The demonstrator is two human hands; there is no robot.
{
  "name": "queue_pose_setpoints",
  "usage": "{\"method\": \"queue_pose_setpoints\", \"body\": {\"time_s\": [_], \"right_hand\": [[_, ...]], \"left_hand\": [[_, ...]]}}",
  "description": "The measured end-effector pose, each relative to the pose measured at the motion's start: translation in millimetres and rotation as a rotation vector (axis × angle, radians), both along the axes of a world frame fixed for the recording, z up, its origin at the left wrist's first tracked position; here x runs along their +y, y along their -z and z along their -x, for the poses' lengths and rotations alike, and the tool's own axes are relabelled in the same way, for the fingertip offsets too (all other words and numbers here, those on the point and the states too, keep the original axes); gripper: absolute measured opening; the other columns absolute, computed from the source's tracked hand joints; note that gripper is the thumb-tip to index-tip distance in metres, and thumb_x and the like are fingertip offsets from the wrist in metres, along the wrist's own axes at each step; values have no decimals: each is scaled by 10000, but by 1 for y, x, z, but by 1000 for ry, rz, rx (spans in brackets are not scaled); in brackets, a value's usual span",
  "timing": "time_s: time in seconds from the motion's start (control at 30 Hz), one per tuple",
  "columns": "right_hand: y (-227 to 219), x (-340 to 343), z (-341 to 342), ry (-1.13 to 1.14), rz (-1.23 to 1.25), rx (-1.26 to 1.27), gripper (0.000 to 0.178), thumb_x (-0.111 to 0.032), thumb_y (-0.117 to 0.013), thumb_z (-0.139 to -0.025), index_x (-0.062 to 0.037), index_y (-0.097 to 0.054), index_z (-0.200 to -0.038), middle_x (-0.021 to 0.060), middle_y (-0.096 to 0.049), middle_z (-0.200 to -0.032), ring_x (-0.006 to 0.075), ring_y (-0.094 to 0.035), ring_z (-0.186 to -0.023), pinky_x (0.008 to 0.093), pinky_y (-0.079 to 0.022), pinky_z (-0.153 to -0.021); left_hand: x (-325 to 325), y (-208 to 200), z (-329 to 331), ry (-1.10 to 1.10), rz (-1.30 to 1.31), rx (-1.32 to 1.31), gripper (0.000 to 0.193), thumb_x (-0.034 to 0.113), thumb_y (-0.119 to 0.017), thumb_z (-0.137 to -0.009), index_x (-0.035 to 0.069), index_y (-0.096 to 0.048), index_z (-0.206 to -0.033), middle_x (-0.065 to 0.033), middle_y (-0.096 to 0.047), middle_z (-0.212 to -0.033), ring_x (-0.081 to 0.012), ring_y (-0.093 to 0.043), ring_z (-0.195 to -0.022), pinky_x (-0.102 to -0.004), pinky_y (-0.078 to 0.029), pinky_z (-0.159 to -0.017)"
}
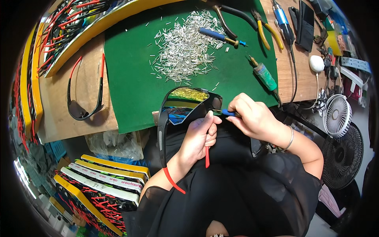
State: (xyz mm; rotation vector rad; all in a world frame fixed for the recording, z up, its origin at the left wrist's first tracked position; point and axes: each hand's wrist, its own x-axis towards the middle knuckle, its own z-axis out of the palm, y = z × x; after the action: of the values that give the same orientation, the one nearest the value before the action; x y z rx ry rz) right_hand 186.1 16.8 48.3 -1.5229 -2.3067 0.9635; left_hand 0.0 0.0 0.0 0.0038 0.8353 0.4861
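Observation:
My left hand (196, 139) is closed on a pair of black sunglasses (184, 104) with mirrored lenses, held over the near edge of the green mat (130, 87). One temple with a red tip hangs along my left forearm; the other red tip pokes out below my fingers. In my right hand (254, 118) is a small blue-handled screwdriver (228, 113), pinched between the fingers. Its thin tip reaches the hinge corner of the frame beside my left thumb; the exact contact is too small to make out. Beyond the glasses lies a pile of small silvery pins (183, 51).
A blue screwdriver (213, 34) rests across the pile. Pliers (265, 29) and a green-bodied tool (264, 76) lie to its right. Another pair of sunglasses (81, 112) lies left. Boxes of red-tipped glasses (98, 189) stand lower left; fans (337, 115) stand at right.

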Motion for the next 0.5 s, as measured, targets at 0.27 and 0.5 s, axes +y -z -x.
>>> {"method": "queue_pose_setpoints", "body": {"time_s": [0.27,0.5], "right_hand": [[-1,-2,0,-21,-64,-29,228,-218,-567,-836,-11,-482,-794,158,-531,-674,308,-559,-580,381,-456,-495],[4,-2,-4,13,67,-65,237,-172,-619,-787,-22,-460,-880,148,-522,-791,336,-553,-617,392,-462,-531]], "left_hand": [[-1,-4,1,15,16,44,324,321,-417,-940,24,-525,-869,43,-401,-561,-16,-269,-385,-168,-211,-362],[0,-1,-1,7,3,20,319,314,-420,-940,24,-531,-869,43,-399,-561,-14,-270,-387,-169,-209,-362]]}}
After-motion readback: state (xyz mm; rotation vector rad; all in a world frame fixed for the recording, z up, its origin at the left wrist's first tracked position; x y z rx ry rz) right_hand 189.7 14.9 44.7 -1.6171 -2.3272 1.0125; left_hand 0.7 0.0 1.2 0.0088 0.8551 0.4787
